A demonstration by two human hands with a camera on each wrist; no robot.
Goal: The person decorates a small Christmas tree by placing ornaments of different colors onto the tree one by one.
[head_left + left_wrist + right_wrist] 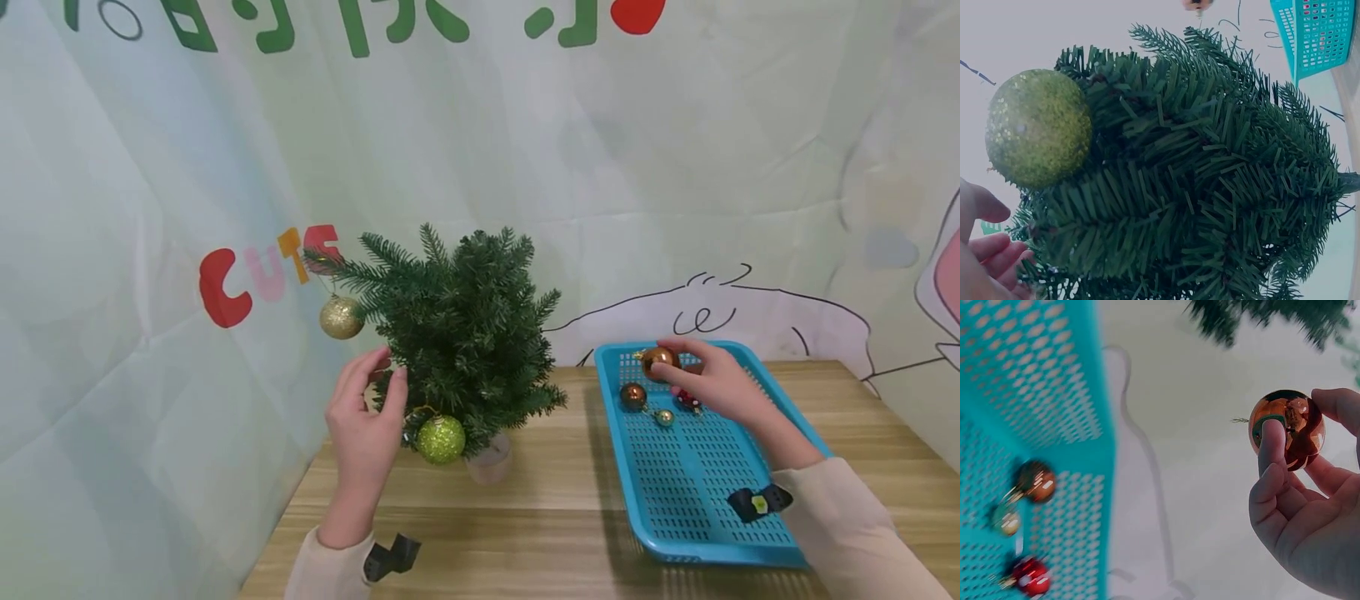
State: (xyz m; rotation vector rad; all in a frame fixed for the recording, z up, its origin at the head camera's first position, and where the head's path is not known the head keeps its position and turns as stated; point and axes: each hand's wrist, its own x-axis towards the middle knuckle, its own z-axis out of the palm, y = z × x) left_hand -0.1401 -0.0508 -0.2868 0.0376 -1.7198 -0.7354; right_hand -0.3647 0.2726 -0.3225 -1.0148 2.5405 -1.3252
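My right hand (720,385) pinches a shiny copper Christmas bauble (1300,437) between thumb and fingertips, above the far part of a blue basket (651,533). In the right wrist view the bauble is clear of the basket wall. My left hand (365,429) is by the left side of a small artificial Christmas tree (468,333), fingers loosely bent and holding nothing. Beside that hand hangs a glittery lime-green bauble (441,440), large in the left wrist view. A gold glitter bauble (341,317) hangs from a branch at the upper left.
Inside the basket lie a brown bauble (633,396), a small gold bauble (664,417) and a red ornament (1032,575). The tree stands in a pale pot (491,461) on a wooden table (555,533). A printed cloth (480,142) hangs behind.
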